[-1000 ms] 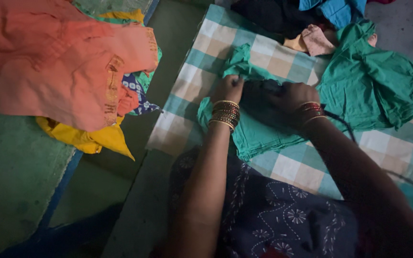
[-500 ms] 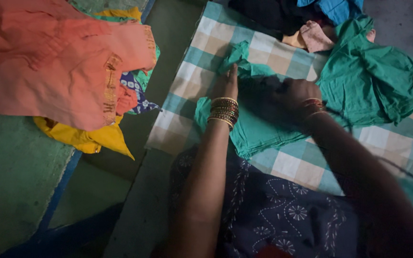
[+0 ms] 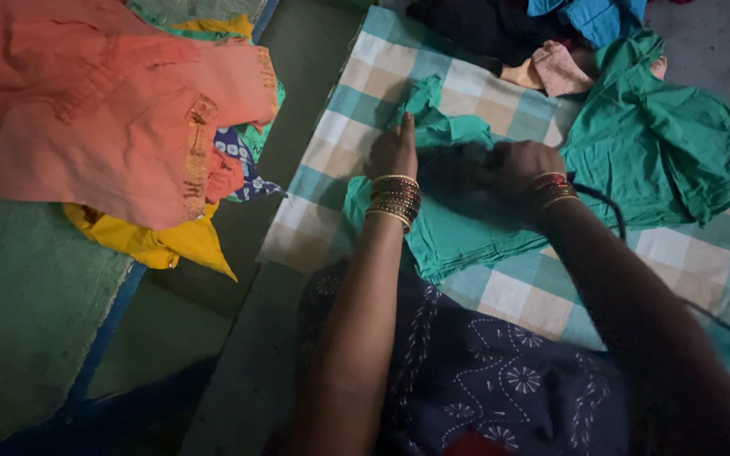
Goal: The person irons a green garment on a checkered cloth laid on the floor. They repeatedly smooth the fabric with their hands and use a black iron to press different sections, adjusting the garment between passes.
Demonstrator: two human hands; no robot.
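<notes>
Teal cotton fills the middle of the head view: a folded teal garment (image 3: 454, 224) lies on a teal-and-cream checked cloth (image 3: 356, 114) spread over the floor, just in front of the person's knees. The left hand (image 3: 394, 152) rests flat on the garment's upper left edge, fingers extended and close together, forefinger pointing away, pressing rather than gripping. The right hand (image 3: 519, 165) sits on the same garment near its upper right, fingers curled down into the fabric; it seems to pinch a fold, but shadow hides the fingertips, so how firm the hold is cannot be told. Both wrists carry stacked bangles (image 3: 394, 200).

A second, rumpled teal garment (image 3: 669, 152) lies touching the right side of the folded one. A pile of orange cloth (image 3: 120, 110) over a yellow cloth (image 3: 158, 245) sits well apart at left, and dark and blue clothes (image 3: 542, 17) crowd the far edge.

Risks, as a judgement: the loose crumpled flap near the left forefinger could spring back and spoil the fold if pressure eases. The neighbouring teal garment, same colour and touching, could be caught up with the fold. Bangles might snag thin fabric, and dim light hides creases.
</notes>
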